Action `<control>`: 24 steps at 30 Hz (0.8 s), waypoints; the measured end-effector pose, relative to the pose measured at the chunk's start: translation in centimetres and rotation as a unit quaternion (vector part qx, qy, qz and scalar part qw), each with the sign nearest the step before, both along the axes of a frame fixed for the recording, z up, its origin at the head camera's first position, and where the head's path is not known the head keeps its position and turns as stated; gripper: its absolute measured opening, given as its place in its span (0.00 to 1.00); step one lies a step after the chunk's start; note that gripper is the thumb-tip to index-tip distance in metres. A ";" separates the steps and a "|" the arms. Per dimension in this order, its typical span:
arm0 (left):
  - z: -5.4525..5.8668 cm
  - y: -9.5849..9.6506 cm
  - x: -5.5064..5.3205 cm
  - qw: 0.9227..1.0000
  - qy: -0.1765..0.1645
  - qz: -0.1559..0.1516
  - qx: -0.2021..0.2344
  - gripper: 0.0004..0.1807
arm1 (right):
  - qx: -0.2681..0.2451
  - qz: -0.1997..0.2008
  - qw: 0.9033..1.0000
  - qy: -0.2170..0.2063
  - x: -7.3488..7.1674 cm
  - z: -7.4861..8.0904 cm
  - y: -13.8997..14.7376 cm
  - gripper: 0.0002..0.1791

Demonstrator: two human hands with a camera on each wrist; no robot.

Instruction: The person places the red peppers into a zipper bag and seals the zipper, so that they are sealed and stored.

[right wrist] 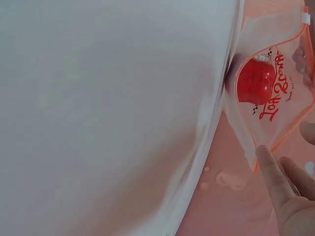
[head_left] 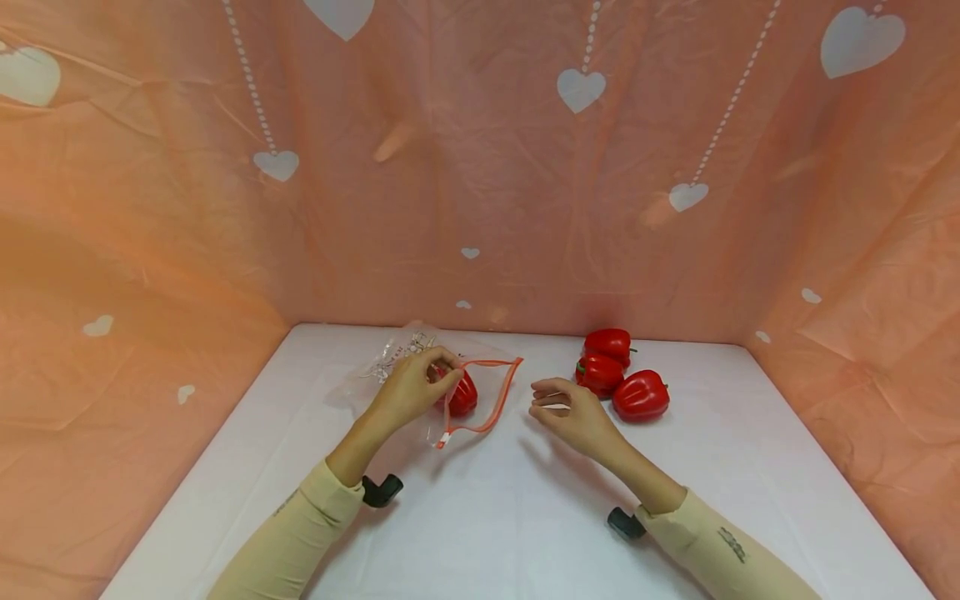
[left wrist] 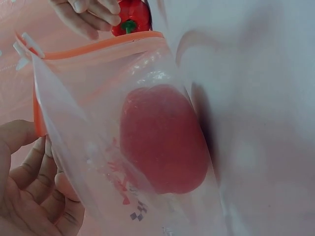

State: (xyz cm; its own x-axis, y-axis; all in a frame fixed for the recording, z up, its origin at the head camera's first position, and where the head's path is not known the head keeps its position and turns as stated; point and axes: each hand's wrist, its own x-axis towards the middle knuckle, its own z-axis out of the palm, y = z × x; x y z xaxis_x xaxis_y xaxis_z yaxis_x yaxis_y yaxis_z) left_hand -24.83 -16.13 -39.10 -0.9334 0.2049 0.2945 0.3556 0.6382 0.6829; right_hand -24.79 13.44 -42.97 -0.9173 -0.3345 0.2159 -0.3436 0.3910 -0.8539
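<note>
Open bag (right wrist: 283,123) — pepper (right wrist: 256,83) inside; right hand (right wrist: 295,206) near

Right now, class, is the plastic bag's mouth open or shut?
The bag is open: its orange edges stand apart, the left hand pinching one.

Bagged pepper (head_left: 463,398), head view, centre: partly hidden behind left hand (head_left: 412,388). Right hand (right wrist: 291,202), right-wrist view, lower right: cropped. Lettering (head_left: 386,360) on bag (head_left: 487,385), head view: illegible.

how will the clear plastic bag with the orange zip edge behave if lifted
The clear plastic bag will probably sag, since it looks thin and creased. The smooth, rounded red pepper inside may weigh it down and slide about.
</note>
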 end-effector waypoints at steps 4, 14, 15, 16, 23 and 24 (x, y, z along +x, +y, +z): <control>0.0 0.0 -0.1 1.000 -0.004 -0.003 0.000 0.05 | 0.021 -0.008 1.000 0.004 0.3 0.1 1.1 0.24; 0.1 -0.2 0.0 1.000 -0.009 -0.004 -0.010 0.06 | 0.052 -0.025 0.998 0.024 0.5 0.3 4.2 0.24; 0.2 -0.2 0.0 1.000 -0.009 -0.004 -0.011 0.06 | 0.055 -0.026 0.998 0.027 0.5 0.3 4.4 0.24; 0.2 -0.2 0.0 1.000 -0.009 -0.004 -0.011 0.07 | 0.058 -0.029 0.997 0.030 0.5 0.4 4.6 0.24; 0.2 -0.2 0.1 1.000 -0.010 -0.006 -0.011 0.07 | 0.076 -0.039 0.994 0.066 0.5 0.6 6.3 0.26; 0.2 -0.2 0.1 1.000 -0.010 -0.007 -0.012 0.07 | 0.076 -0.037 0.994 0.071 0.4 0.7 6.6 0.26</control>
